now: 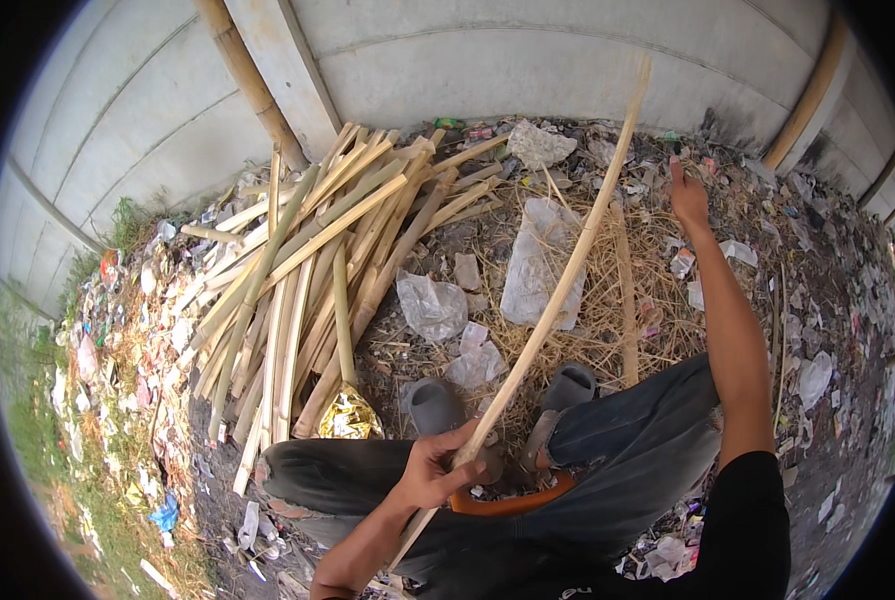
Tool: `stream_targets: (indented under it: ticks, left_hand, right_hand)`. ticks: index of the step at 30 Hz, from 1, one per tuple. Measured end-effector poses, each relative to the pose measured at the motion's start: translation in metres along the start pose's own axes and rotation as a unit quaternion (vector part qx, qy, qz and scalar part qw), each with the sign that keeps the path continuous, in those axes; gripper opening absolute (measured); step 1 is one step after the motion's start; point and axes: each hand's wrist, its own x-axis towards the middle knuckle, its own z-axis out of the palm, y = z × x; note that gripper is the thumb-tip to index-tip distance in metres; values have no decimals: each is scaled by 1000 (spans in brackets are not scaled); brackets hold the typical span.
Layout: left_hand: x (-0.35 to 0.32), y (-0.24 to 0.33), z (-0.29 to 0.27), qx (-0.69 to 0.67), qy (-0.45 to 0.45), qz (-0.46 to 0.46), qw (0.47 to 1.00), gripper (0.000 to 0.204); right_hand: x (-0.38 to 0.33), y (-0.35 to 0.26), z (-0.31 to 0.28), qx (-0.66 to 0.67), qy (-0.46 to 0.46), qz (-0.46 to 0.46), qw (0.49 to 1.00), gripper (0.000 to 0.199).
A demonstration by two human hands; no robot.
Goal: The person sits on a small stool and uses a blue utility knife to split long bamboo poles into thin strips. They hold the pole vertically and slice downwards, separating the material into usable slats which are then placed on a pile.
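Dark trousers cover the person's bent knees (618, 440) at the bottom of the view, with grey rubber shoes (438, 405) planted on the littered ground just beyond them. An orange curved object (513, 503), possibly a tool handle, lies across the lap, though too little of it shows to be sure.

Closed around a long pale bamboo strip (568, 275) is the left hand (433, 468), fingers wrapped tight on its lower part. From that grip the strip rises at a slant up and to the right, passing over a patch of dry straw (608, 290) and ending high against the grey concrete wall (528, 60).

Stretched far forward on the other side, the right hand (686, 195) reaches toward the rubbish near the foot of the wall. Its fingers look loosely spread and nothing shows in them; whether they touch the ground I cannot tell.

To the left of the strip lies a heap of split bamboo lengths (308, 260), fanned out and overlapping, their far ends pointing toward the wall. A crumpled gold foil wrapper (348, 415) sits at the near end of the heap, and clear plastic bags (433, 305) lie between heap and straw.
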Motion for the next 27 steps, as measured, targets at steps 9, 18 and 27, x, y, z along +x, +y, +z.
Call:
stream_targets:
  ticks: [9,18,27]
  left_hand:
    - [7,3,2,-21,38,-33,998,61]
    - [23,11,1,105,-42,71,991,77]
    - [36,28,5,34,22,-22,999,66]
  right_hand:
    - [-116,-143,-12,405,-242,-2,882,57]
    - [-149,-164,21,497,-301,6,814,42]
    - [-244,-205,20,340,-400,-127,842,45]
